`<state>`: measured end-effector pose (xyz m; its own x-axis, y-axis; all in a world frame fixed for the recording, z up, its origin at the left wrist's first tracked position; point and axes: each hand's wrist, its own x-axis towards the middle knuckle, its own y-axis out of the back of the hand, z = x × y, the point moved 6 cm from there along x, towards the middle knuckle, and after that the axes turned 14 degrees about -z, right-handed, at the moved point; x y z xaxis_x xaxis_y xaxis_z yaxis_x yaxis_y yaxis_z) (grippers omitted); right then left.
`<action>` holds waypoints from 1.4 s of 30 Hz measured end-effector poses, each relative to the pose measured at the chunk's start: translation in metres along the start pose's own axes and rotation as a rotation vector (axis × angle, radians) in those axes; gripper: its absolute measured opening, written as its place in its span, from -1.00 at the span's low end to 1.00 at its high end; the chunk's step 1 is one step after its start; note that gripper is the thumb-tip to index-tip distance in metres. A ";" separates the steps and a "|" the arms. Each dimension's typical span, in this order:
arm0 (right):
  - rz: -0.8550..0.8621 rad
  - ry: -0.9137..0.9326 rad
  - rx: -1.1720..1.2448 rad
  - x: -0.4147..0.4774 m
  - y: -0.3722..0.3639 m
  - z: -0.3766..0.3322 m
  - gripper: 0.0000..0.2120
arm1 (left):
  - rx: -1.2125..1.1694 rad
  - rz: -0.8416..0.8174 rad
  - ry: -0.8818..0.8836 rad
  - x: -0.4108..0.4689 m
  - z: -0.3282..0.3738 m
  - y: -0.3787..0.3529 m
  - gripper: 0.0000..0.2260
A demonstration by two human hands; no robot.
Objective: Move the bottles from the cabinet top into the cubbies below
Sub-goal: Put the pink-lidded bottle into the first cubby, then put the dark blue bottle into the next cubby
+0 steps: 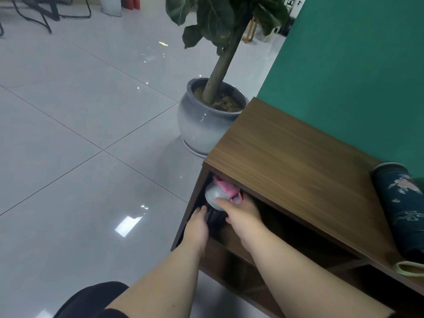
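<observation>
**Bottle going into the end cubby**

The wooden cabinet [298,161] is standing against a green wall, a potted plant [206,120] just beside its end. A dark patterned bottle [403,210] is lying on the cabinet top, not yet moved. Both hands are reaching into the upper end cubby [270,216]: the right hand [238,212] is gripping a grey bottle with a pink strap [214,196], and the left hand [198,222] is steadying its dark body. Next, probably, is setting it down stably and letting go.
</observation>
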<state>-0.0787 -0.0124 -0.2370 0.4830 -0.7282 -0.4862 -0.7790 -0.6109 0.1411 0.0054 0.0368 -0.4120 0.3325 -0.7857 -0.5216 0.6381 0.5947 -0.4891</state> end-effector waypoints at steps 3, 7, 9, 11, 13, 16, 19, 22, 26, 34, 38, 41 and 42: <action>-0.018 -0.019 0.026 -0.005 0.004 0.001 -0.71 | 0.021 -0.030 0.029 -0.009 0.005 0.000 -0.22; -0.009 -0.025 0.022 -0.017 0.008 0.000 -0.43 | 0.093 -0.068 -0.035 -0.072 0.057 -0.029 -0.50; -0.013 -0.015 -0.010 -0.027 0.011 -0.001 -0.38 | 0.087 -0.080 -0.035 -0.087 0.063 -0.033 -0.53; -0.008 -0.021 -0.054 -0.042 0.016 0.000 -0.30 | 0.069 -0.075 -0.016 -0.100 0.065 -0.035 -0.52; -0.023 -0.029 -0.118 -0.065 0.021 0.001 -0.26 | 0.063 -0.067 0.002 -0.113 0.063 -0.038 -0.46; -0.109 0.049 -0.208 -0.112 0.030 -0.005 -0.47 | 0.121 -0.073 0.084 -0.134 0.053 -0.043 -0.60; 0.001 0.257 -0.341 -0.165 0.061 -0.022 -0.72 | 0.207 -0.117 0.174 -0.150 0.036 -0.053 -0.65; 0.344 0.426 -0.515 -0.210 0.119 -0.056 -0.73 | 0.200 -0.194 0.211 -0.161 0.023 -0.070 -0.69; 0.721 0.252 -0.798 -0.226 0.204 -0.084 -0.49 | 0.231 -0.257 0.239 -0.176 0.014 -0.084 -0.76; 0.673 -0.267 -1.165 -0.190 0.258 -0.083 -0.44 | 0.315 -0.300 0.256 -0.198 0.009 -0.092 -0.67; 0.659 -0.285 -1.251 -0.180 0.245 -0.085 -0.37 | 0.328 -0.288 0.238 -0.199 0.013 -0.089 -0.66; 0.649 -0.150 -1.163 -0.186 0.228 -0.091 -0.37 | 0.320 -0.290 0.227 -0.198 0.014 -0.089 -0.66; 0.649 -0.071 -1.135 -0.191 0.219 -0.096 -0.37 | 0.319 -0.290 0.226 -0.197 0.013 -0.090 -0.65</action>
<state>-0.3035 -0.0372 -0.0303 0.0998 -0.9905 -0.0943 -0.0743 -0.1019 0.9920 -0.1080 0.1358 -0.2560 -0.0272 -0.8339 -0.5512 0.8751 0.2466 -0.4163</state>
